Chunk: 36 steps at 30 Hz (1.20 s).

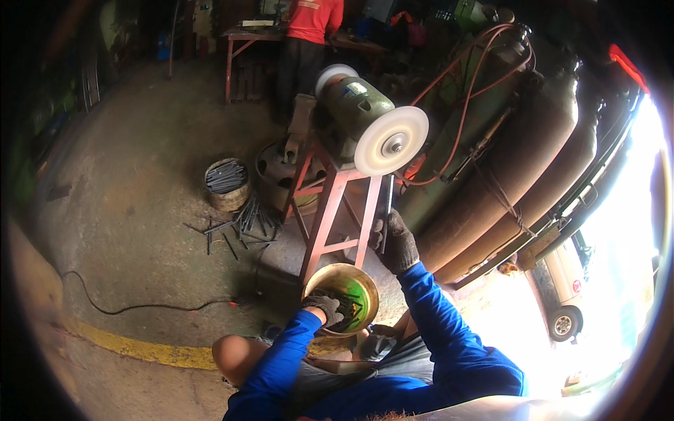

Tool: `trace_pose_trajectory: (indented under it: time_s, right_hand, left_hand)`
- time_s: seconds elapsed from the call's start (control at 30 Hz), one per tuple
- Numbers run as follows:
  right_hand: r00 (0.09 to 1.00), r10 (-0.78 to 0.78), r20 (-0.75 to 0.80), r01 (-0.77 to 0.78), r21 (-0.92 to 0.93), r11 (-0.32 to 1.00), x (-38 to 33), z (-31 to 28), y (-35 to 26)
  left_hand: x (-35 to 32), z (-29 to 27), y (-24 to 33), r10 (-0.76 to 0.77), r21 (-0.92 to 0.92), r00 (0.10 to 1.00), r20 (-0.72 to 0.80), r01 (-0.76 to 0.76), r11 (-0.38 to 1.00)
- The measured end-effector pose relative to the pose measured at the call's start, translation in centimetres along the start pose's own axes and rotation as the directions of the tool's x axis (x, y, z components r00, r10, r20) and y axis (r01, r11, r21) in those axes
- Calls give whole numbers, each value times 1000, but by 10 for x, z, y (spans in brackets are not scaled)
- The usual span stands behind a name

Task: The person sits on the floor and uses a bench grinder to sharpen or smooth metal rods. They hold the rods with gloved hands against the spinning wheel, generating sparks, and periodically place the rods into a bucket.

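Observation:
My right hand (pixel 398 243), in a dark knit glove, is closed around a thin metal rod (pixel 389 203). The rod stands nearly upright, with its upper end just under the white disc wheel (pixel 391 140) of a green bench grinder (pixel 355 105); whether they touch is not clear. Also gloved, my left hand (pixel 324 306) reaches over the rim into a bucket (pixel 370 286) between my knees and the grinder stand. Short dark pieces (pixel 351 309) lie inside it, by a bright green patch. The left fingertips are hard to make out against them.
A red metal stand (pixel 330 210) carries the grinder. To its left are a tub of dark rods (pixel 227 177) and loose rods (pixel 256 219) on the floor. Large gas cylinders (pixel 516 154) lean at right. A cable (pixel 151 306) crosses the floor. A person in red (pixel 314 19) stands behind.

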State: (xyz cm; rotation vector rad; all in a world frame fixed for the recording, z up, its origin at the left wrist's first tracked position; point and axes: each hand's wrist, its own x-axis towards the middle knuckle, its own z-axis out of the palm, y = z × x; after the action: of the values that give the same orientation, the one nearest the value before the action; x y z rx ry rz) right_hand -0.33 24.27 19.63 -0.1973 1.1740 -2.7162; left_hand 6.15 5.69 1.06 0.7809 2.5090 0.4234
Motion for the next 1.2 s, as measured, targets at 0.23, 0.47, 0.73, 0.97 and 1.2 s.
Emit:
trace_pose_trajectory:
  time_s: [0.23,0.47,0.73,0.97,1.2]
  right_hand:
    - [995,58,-76,-60,-27,998,12,-9,17]
    - [997,-20,75,-6,337,941,32,-7,29]
    - [994,-55,97,3,466,885,55,0,42]
    - [999,-25,-19,31,426,904,67,3,48]
    - [993,-75,-86,95,264,960,68,2,51]
  left_hand:
    - [-3,-2,-5,14,-23,999,-46,-15,1000]
    - [-2,-7,-2,-1,-19,999,-45,1,1000]
    - [-4,-10,-2,-9,-18,999,-34,8,1000]
    - [-8,-15,0,-14,-34,998,-54,12,999]
    - [-10,-15,-2,-3,-32,997,-72,1,999]
